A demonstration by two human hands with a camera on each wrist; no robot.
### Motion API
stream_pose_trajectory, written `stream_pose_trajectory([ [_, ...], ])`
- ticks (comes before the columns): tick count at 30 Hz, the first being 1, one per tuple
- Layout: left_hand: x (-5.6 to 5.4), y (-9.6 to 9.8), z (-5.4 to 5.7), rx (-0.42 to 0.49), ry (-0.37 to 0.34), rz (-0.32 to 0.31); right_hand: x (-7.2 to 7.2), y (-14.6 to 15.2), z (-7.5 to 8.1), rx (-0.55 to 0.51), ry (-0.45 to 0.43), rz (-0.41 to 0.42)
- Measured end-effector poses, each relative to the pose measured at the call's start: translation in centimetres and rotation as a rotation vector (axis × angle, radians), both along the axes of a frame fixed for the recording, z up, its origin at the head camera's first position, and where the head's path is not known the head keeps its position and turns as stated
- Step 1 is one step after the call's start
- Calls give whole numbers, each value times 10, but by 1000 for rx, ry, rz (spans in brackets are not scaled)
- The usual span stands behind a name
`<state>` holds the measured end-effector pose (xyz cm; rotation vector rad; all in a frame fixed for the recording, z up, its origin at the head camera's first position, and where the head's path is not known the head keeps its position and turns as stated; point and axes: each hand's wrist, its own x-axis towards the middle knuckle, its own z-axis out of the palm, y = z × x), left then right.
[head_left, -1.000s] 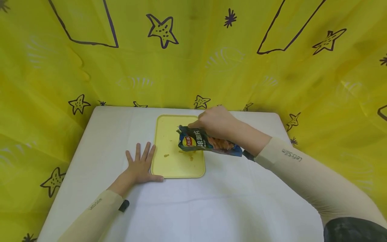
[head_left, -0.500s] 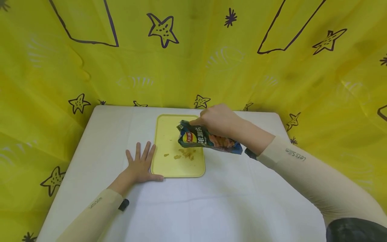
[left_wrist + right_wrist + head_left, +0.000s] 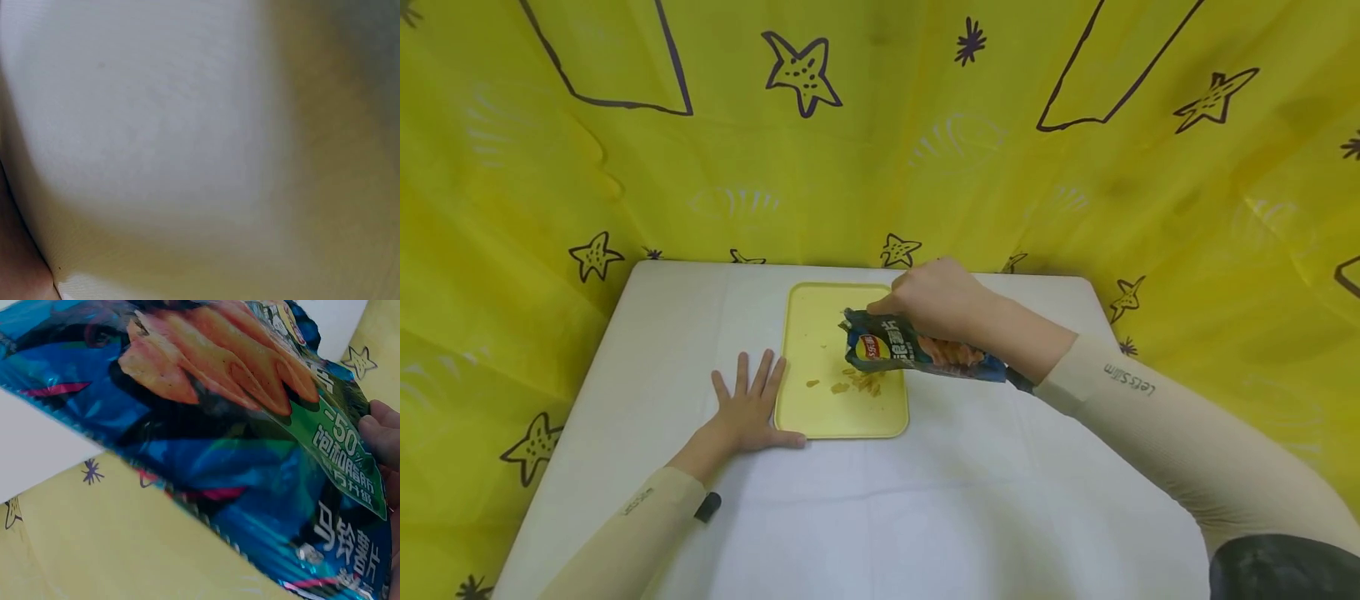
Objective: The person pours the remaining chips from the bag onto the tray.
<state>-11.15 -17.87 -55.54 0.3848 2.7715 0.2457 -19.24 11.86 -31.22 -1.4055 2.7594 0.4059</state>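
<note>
My right hand (image 3: 942,298) grips a dark blue and green potato chip bag (image 3: 917,350) by its upper side, holding it tilted over the right part of a yellow tray (image 3: 820,421). The torn end of the bag points left. Under it, a small heap of broken chips (image 3: 867,382) and a few crumbs lie on the tray. In the right wrist view the bag (image 3: 206,444) fills most of the picture, with fingers (image 3: 382,434) at its right edge. My left hand (image 3: 748,417) rests flat with fingers spread, touching the tray's left edge. The left wrist view is blurred.
The tray lies on a white-covered table (image 3: 850,517). A yellow curtain (image 3: 880,167) with drawn stars hangs close behind the table and along both sides. Dark camera straps sit at both wrists.
More chip pieces have dropped from the bag and gathered on the tray. The bag rose slightly and came down again. My left hand has stayed in place.
</note>
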Motion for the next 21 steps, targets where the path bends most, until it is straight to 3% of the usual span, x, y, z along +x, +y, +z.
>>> stream_pose_trajectory([
  [11,-1,-2,-8,21,12,-3,-2,-1,0,-24,-13,14],
  [21,0,-2,-2,24,11,-3,-1,-6,-2,-24,7,43],
])
